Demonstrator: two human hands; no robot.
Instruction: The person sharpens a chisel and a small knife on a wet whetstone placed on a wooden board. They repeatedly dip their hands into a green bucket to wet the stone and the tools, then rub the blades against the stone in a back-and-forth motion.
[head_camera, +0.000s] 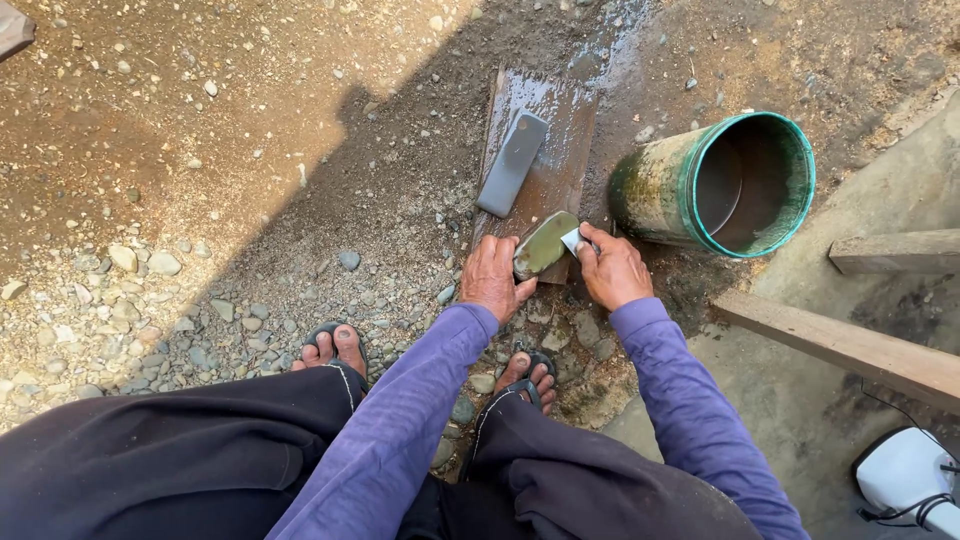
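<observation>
I squat on gravelly ground in purple sleeves and dark trousers. My left hand (492, 278) grips a greenish oval stone (545, 243) at the near end of a wet wooden board (560, 130). My right hand (612, 268) pinches a small metal blade (573, 240) and presses it against that stone's right end. A long grey sharpening stone (511, 163) lies untouched further up the board.
A green-rimmed metal bucket (675, 190) lies on its side right of the board. Wooden planks (850, 345) rest on a concrete slab at the right. A white object (905, 472) with cables sits at the bottom right. My sandalled feet (335, 345) flank the board's near end.
</observation>
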